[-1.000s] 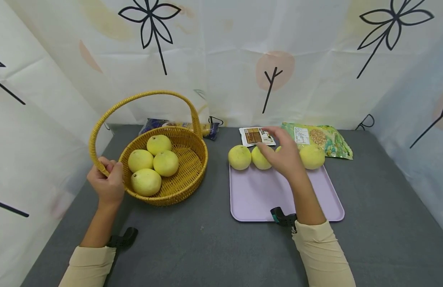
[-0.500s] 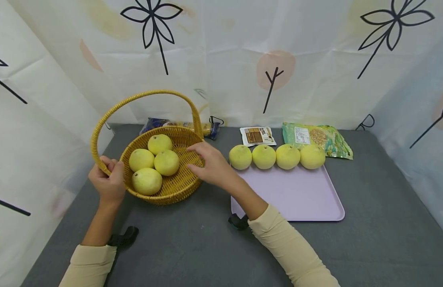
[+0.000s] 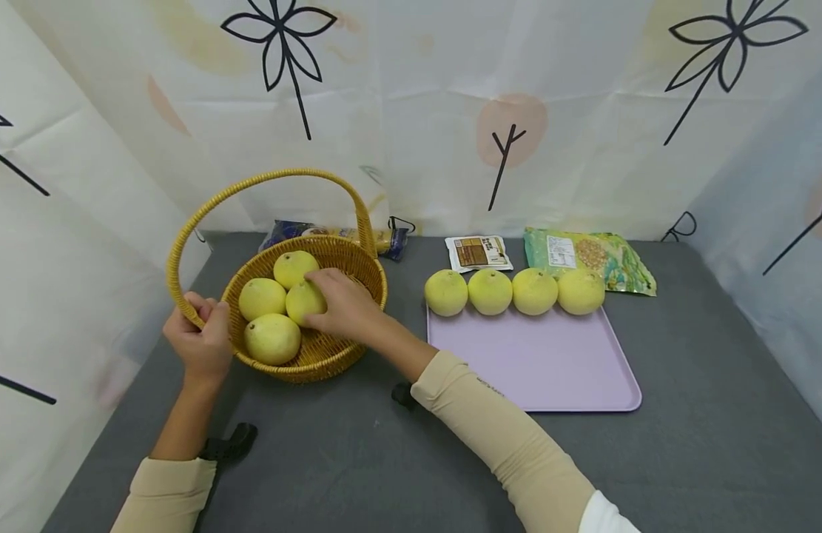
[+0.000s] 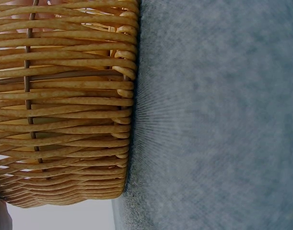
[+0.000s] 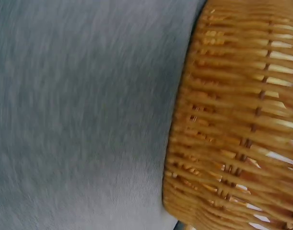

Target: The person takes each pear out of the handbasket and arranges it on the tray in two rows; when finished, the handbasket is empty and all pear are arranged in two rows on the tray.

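My left hand grips the handle of the yellow wicker basket near its left base. Inside the basket sit several round yellow fruits, among them a front one and a back one. My right hand reaches in over the right rim and holds the rightmost yellow fruit between thumb and fingers, covering its right side. Both wrist views show mostly woven basket wall beside the grey tabletop. To the right, several more yellow fruits line the back edge of a lilac tray.
Behind the tray lie a small white-and-brown packet and a green bag. A blue-and-yellow packet lies behind the basket. A patterned white curtain closes off the back and sides.
My right hand has moved left from above the fruit row at the tray into the basket and taken hold of a yellow fruit. The left hand stays on the handle.
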Available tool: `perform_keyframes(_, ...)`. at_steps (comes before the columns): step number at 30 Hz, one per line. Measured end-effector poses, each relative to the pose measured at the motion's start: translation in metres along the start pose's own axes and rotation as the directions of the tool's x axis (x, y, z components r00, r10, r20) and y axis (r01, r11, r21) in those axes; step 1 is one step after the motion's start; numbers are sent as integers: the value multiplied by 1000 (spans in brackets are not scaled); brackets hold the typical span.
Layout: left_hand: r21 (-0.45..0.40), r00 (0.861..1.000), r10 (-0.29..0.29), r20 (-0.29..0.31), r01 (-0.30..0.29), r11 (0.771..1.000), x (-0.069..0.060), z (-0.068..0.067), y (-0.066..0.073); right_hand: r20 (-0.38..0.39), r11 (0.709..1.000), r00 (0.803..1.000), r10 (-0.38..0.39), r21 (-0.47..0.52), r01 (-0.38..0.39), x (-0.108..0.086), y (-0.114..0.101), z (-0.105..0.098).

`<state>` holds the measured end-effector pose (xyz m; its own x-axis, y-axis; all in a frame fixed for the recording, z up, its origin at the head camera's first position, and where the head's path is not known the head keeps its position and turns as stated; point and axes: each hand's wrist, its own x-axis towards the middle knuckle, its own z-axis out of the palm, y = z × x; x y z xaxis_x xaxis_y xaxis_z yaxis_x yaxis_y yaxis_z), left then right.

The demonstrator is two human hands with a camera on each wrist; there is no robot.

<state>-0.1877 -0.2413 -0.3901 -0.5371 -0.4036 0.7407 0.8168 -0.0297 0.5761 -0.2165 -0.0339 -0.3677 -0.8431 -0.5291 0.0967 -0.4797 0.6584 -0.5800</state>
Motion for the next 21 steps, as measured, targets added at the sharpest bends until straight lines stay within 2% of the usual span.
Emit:
perform_keyframes(10,-24,1000,-12,3,12,1000,-2,0,1,89,996,996,-22,93,13,11,11,-4)
perform_keyframes(21,-17,1000,-11,18,11,1000,-1,-1,0,44,995,999,-31,98,27,6,9,-4)
